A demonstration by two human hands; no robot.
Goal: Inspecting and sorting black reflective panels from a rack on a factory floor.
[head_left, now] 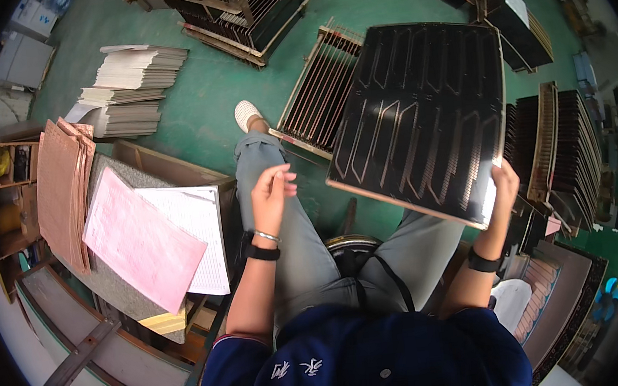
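My right hand (504,183) grips the lower right edge of a large black circuit board panel (419,110), thumb and fingers either side of it. The panel has a copper-coloured rim and rows of fine angled lines, and it is tilted above my right knee. My left hand (272,192) is raised over my left thigh, empty, its fingers loosely bent and apart from the panel. Partly behind the panel, a slotted rack (315,93) lies on the floor.
On the left, a pink sheet (144,240) and a white printed sheet (204,209) lie on a grey board beside brown boards (66,192). Stacked pale sheets (130,76) stand on the green floor. Filled racks stand ahead (250,22) and right (543,143).
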